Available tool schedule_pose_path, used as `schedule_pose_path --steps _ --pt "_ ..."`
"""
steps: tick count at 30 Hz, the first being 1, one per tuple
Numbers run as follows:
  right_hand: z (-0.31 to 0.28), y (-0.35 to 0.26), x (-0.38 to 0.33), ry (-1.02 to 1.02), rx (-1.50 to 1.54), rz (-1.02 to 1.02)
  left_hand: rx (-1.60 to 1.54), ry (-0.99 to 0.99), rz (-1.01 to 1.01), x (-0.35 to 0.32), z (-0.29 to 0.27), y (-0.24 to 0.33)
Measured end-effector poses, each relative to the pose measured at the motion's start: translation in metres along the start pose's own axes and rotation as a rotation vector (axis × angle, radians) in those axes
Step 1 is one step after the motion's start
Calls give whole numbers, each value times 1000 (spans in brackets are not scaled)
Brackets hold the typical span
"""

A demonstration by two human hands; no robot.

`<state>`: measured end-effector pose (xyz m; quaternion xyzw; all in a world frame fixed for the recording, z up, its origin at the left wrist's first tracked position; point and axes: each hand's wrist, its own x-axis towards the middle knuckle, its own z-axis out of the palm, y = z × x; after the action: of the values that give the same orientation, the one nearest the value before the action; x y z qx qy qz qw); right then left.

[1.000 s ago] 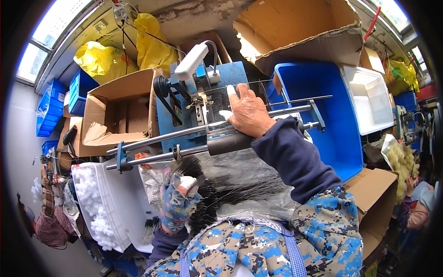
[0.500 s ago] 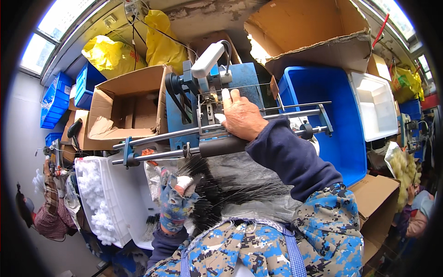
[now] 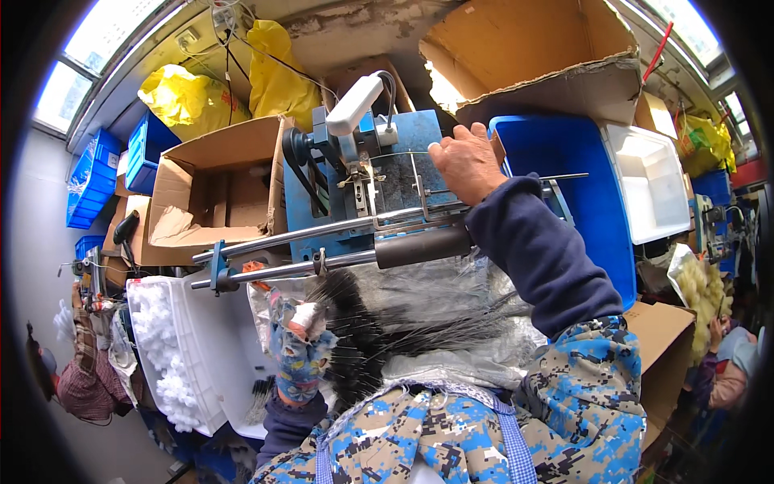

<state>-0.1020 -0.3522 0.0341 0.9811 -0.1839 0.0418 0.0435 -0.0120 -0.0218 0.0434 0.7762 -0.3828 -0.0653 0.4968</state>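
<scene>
My left hand [image 3: 300,347], in a worn patterned glove with pale wrapping on the fingers, is curled beside black bristles [image 3: 345,315] and thin wires. What it holds, if anything, I cannot make out. Bare, my right hand [image 3: 469,165] is over the right side of a blue bench machine [image 3: 415,133], fingers bent together. A thin curved wire [image 3: 403,153] runs from the machine's clamp [image 3: 359,181] to its fingertips; whether they pinch it is unclear. Below the hand is a sliding wire frame [image 3: 419,194] on steel rods [image 3: 298,234] with a dark roller [image 3: 423,246].
A cardboard box [image 3: 218,189] stands left of the machine, a blue tub [image 3: 564,218] right of it. Beside my left hand is a white bin [image 3: 197,347] with white fluffy pieces. Clear plastic [image 3: 451,282] lies under the wires. Other people sit at both far sides.
My right hand has moved right, away from the clamp. The wire frame and roller have slid right along the rods. My left hand stays beside the bristles.
</scene>
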Motion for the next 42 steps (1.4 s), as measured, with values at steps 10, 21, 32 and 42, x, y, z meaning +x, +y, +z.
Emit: schedule_pose_path --steps 10,21,32,42 --pt "-52 -102 -92 242 987 -284 -117 -148 -2 -8 13 -1" --pt "-92 -39 -39 432 1155 19 936 -354 334 -5 -6 -68" --pt "25 -60 48 -21 182 61 583 -425 89 -13 -13 -83" --pt "29 -58 50 52 223 9 369 -367 127 -13 2 -50"
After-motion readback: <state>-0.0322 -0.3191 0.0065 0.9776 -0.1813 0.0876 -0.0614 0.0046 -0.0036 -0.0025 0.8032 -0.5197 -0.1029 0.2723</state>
